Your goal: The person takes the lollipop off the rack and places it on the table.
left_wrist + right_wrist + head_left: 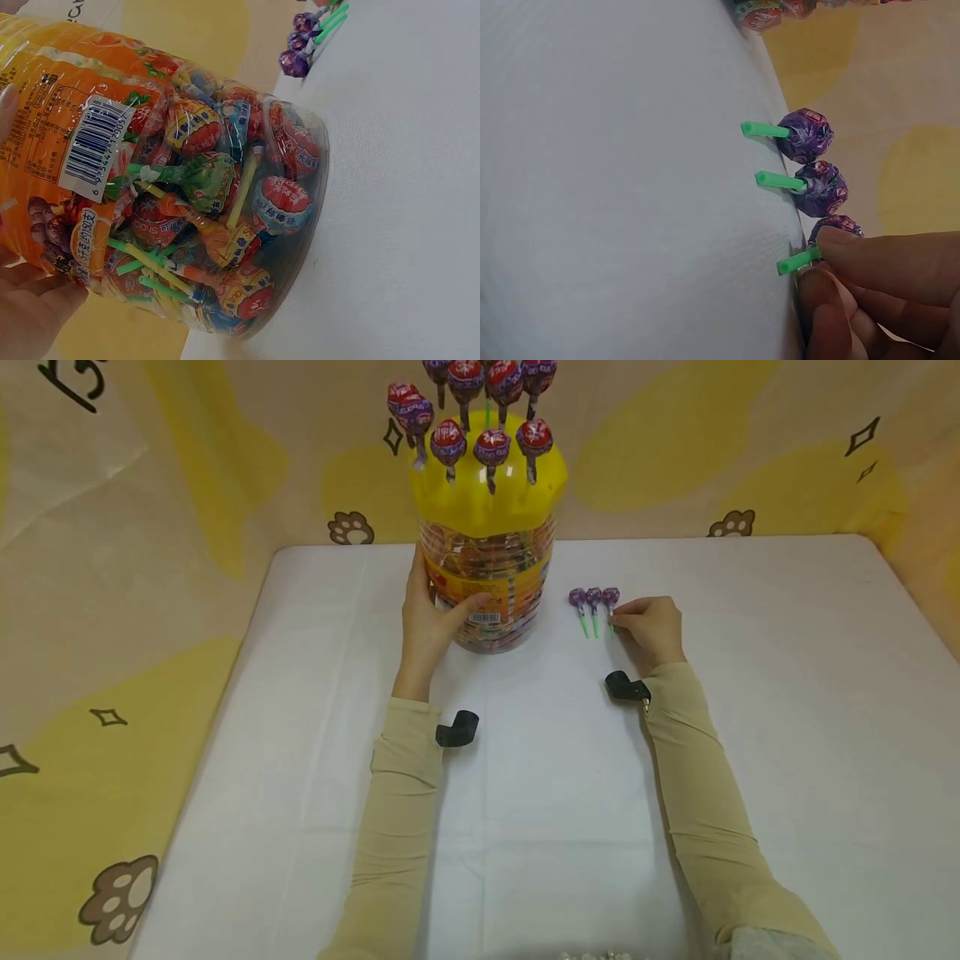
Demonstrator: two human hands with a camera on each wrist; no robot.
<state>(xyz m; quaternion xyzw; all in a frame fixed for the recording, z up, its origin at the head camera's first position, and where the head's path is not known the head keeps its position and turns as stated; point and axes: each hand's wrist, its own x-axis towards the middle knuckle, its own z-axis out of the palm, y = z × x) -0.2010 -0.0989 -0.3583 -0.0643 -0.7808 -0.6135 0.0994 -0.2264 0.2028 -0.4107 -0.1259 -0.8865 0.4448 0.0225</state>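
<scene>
A large clear candy jar with an orange label and a yellow lid stands at the back of the table, full of wrapped lollipops. My left hand grips its left side, thumb across the label near the barcode. To the jar's right, three purple-wrapped lollipops with green sticks lie in a row. My right hand pinches the rightmost lollipop by its stick, between thumb and fingers. Beside it lie the middle lollipop and the left lollipop, untouched.
Several red and purple lollipops stand upright around the yellow lid. A white cloth covers the table. Behind it rises a patterned backdrop with paw prints. Part of a beaded object shows at the near edge.
</scene>
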